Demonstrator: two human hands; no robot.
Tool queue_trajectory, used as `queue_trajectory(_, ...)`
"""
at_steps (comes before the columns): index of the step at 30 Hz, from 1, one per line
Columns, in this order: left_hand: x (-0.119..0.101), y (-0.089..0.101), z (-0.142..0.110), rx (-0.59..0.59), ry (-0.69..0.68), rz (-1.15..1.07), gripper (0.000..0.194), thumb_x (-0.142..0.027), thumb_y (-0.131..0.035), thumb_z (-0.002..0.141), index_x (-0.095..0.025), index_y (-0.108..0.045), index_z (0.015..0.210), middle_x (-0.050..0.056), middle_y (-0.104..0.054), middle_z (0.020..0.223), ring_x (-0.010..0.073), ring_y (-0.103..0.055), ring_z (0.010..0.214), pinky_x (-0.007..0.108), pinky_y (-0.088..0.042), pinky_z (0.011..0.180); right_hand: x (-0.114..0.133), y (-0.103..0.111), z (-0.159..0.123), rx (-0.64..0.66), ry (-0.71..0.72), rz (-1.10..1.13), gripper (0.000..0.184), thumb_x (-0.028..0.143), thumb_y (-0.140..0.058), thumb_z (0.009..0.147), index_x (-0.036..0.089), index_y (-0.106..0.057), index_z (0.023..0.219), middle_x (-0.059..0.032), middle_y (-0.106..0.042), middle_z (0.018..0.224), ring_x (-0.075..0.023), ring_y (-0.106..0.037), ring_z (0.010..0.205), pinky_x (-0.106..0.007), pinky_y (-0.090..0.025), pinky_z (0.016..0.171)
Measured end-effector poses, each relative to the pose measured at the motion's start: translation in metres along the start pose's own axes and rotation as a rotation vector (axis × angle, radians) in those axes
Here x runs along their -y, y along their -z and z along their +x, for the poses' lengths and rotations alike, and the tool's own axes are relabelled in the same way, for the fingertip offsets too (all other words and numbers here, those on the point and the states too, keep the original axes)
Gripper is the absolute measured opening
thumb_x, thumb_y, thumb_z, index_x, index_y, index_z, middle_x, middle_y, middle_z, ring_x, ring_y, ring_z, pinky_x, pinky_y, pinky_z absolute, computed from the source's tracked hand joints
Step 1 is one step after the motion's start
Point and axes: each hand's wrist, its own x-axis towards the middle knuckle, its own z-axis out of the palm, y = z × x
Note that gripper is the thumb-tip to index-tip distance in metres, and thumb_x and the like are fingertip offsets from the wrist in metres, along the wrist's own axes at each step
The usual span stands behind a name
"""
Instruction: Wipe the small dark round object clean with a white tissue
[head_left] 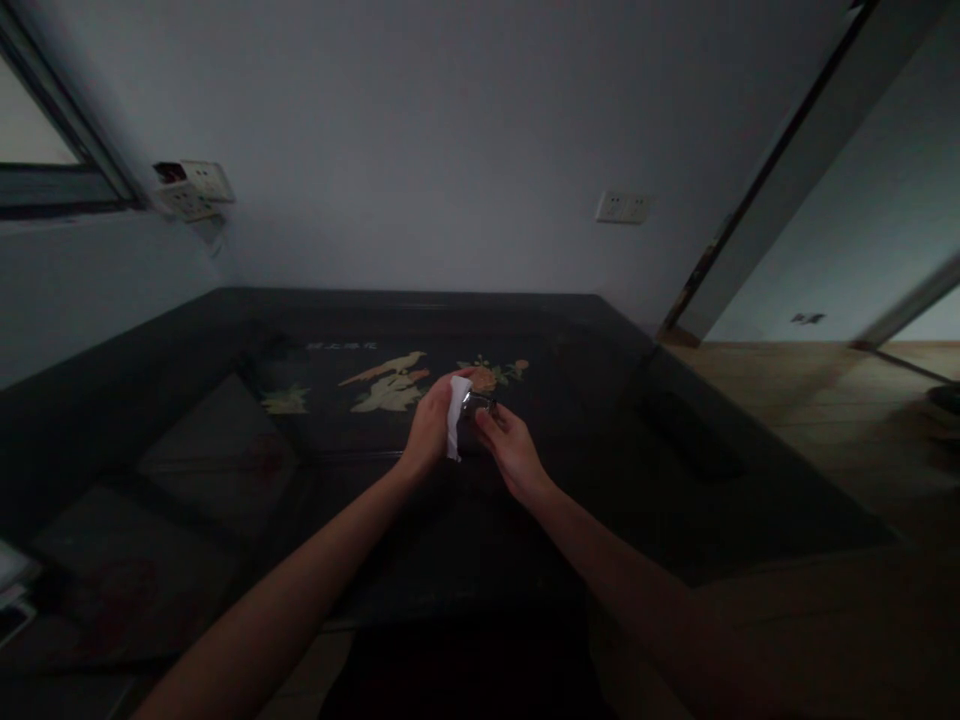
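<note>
My left hand (429, 415) is closed round a white tissue (455, 418), which hangs down from its inner side as a narrow strip. Close beside it, my right hand (512, 440) pinches a small, shiny, dark metallic object (474, 403) between thumb and fingers. Its kind is too dim and small to make out. The object's left end meets the tissue or lies right against it. Both hands are together over the middle of a dark, glossy table (465, 545).
A bird-and-flower picture (390, 385) decorates the tabletop. A dark flat item (690, 435) lies at the right. Behind are a wall socket (624, 207) and a cluster of sockets (195, 190). A whitish object (15, 590) shows at the left edge; wooden floor (780, 390) extends right.
</note>
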Motion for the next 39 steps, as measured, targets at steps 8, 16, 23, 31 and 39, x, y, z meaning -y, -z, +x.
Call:
queue_trajectory(8,0.009,0.01,-0.005,0.066,-0.411,0.464,0.044,-0.042,-0.034,0.096,-0.017,-0.052,0.127,0.014,-0.058,0.128,0.0241,-0.053,0.12,0.041,-0.037,0.104,-0.004,0.0,-0.001,0.053,0.003,-0.059,0.037,0.044,-0.077,0.068,0.019,-0.067,0.093,-0.0033,-0.07,0.092,-0.0187,-0.065,0.084,-0.034,-0.05,0.085)
queue_trajectory(16,0.008,0.006,-0.003,-0.024,-0.237,0.192,0.038,-0.042,-0.04,0.092,-0.016,-0.066,0.104,0.011,-0.066,0.115,0.0233,-0.059,0.109,0.038,-0.042,0.099,-0.003,-0.002,-0.002,0.032,0.052,-0.116,0.037,0.041,-0.079,0.065,0.02,-0.067,0.094,-0.0037,-0.071,0.096,-0.0195,-0.065,0.089,-0.033,-0.049,0.086)
queue_trajectory(23,0.01,0.0,0.008,-0.01,0.297,-0.374,0.036,-0.041,-0.047,0.083,-0.013,-0.068,0.087,0.009,-0.073,0.088,0.021,-0.068,0.082,0.031,-0.051,0.076,-0.001,-0.004,-0.004,0.079,0.074,-0.134,0.041,0.043,-0.077,0.067,0.02,-0.066,0.099,-0.0063,-0.07,0.106,-0.022,-0.065,0.096,-0.036,-0.048,0.091)
queue_trajectory(31,0.006,-0.001,-0.009,-0.071,-0.253,0.224,0.036,-0.04,-0.04,0.092,-0.017,-0.064,0.105,0.009,-0.067,0.112,0.0222,-0.06,0.105,0.037,-0.044,0.095,-0.004,-0.003,-0.004,-0.014,0.067,-0.129,0.04,0.037,-0.079,0.065,0.021,-0.064,0.098,-0.0049,-0.07,0.102,-0.0208,-0.064,0.096,-0.037,-0.047,0.093)
queue_trajectory(39,0.004,0.004,-0.009,0.027,-0.472,0.458,0.037,-0.036,-0.034,0.096,-0.018,-0.066,0.102,0.01,-0.065,0.114,0.0213,-0.057,0.111,0.038,-0.039,0.101,-0.004,-0.004,-0.003,-0.042,0.02,-0.041,0.043,0.032,-0.083,0.058,0.021,-0.063,0.094,-0.0023,-0.071,0.096,-0.0185,-0.065,0.092,-0.035,-0.049,0.092)
